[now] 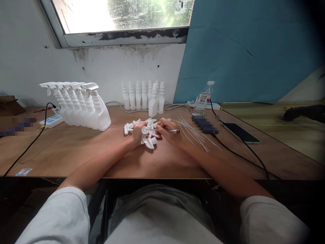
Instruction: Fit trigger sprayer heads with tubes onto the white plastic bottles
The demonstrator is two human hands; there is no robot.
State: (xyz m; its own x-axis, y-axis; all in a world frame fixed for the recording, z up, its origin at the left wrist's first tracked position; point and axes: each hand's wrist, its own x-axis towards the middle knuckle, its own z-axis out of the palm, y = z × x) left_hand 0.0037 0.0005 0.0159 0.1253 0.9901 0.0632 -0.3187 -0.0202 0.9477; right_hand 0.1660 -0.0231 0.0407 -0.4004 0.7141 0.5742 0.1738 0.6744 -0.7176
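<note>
Near the middle of the table, my left hand (pixel 137 132) is closed on a white spray trigger head (pixel 144 130), its round opening turned toward my right hand. My right hand (pixel 165 131) grips a slim tool with a dark, shiny handle (pixel 174 131), much like a small screwdriver. The tool's thin shaft points left at the opening; whether its tip is inside I cannot tell. More white trigger heads (pixel 149 143) lie in a loose pile under and around both hands. Thin white tubes (pixel 196 134) are spread just right of my right hand.
White bottles with spray heads (pixel 100 113) stand in a row at left, beside a power strip (pixel 52 121). Several headless bottles (pixel 153 103) stand against the wall. At right are a water bottle (pixel 202 100), a phone (pixel 241 132) and black cables (pixel 236 156). The table's front edge is close to me.
</note>
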